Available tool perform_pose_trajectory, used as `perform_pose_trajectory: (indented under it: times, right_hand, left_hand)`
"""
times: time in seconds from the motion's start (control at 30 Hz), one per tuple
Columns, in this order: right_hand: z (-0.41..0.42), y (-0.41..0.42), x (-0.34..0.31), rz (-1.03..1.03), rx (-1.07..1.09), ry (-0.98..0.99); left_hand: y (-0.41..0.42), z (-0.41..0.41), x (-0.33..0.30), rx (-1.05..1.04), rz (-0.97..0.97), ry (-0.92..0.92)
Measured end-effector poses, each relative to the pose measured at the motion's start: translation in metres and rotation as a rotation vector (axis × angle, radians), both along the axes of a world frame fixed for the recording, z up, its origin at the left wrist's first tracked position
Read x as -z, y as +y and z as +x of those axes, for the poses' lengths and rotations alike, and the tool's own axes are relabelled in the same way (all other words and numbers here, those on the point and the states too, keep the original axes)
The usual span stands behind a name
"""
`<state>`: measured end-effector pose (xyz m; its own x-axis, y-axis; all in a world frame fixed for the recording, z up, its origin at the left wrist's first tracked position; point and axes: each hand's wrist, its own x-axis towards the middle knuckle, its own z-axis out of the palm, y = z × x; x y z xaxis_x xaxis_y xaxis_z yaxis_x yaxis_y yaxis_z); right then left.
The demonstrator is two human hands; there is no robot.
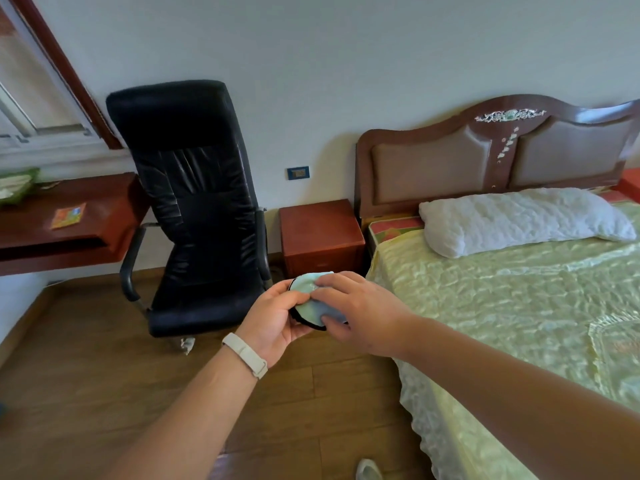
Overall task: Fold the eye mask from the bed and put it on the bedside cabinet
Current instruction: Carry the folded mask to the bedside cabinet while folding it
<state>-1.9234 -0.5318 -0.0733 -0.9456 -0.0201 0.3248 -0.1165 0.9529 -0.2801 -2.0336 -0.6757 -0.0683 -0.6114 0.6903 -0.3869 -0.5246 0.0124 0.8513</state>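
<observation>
The eye mask (pixel 306 308) is pale green with a black edge and looks folded over. It is held in the air between both hands, above the wooden floor and just left of the bed (pixel 502 306). My left hand (pixel 277 320) cups it from below and the left, with a white band on the wrist. My right hand (pixel 356 306) grips it from the right, fingers across its top. The red-brown bedside cabinet (pixel 320 233) stands beyond the hands, between chair and headboard, its top bare.
A black office chair (pixel 194 209) stands left of the cabinet. A red-brown desk (pixel 69 220) with small items sits at the far left. A white pillow (pixel 519 220) lies at the head of the bed. Wooden floor stretches between me and the cabinet.
</observation>
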Motion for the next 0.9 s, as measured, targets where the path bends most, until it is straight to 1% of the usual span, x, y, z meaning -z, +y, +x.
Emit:
perform_pose_trajectory:
  times: [0.17,0.3,0.6,0.9]
  right_hand:
    - [-0.027,0.072,-0.006,-0.01,0.007,0.029]
    - [-0.048,0.113,-0.007,-0.02,-0.01,0.042]
    - [-0.104,0.162,0.0,-0.066,-0.022,0.025]
    - [-0.191,0.203,0.017,-0.045,0.023,-0.045]
  left_hand:
    - [0.071,-0.029,-0.009,0.01,0.002,0.022]
    - [0.108,-0.046,-0.011,-0.007,0.015,0.002]
    - [0.153,-0.103,-0.005,-0.023,-0.008,-0.002]
    - [0.198,-0.196,0.02,0.02,0.0,-0.058]
